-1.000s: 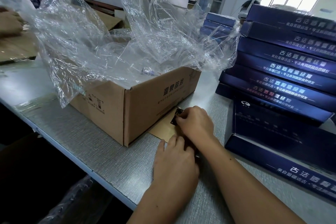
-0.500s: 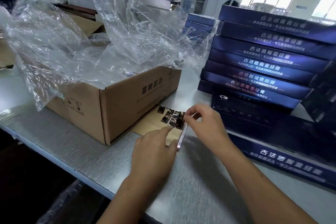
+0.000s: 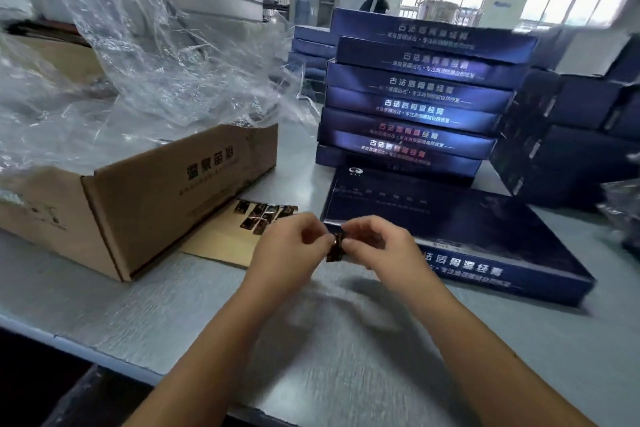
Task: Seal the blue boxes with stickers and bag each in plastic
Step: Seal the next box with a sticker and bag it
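At the flat blue box's [image 3: 485, 236] near corner, twelve o'clock on the tabletop [image 3: 346, 340], left hand [image 3: 291, 253] and right hand [image 3: 377, 250] pinch one dark sticker [image 3: 335, 249] between them, so it's the sealing step, and next it needs pressing across the flap edge.

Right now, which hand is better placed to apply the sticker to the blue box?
Likely right hand: both pinch the sticker, but it overlaps the blue box edge; left hand sits beside it.
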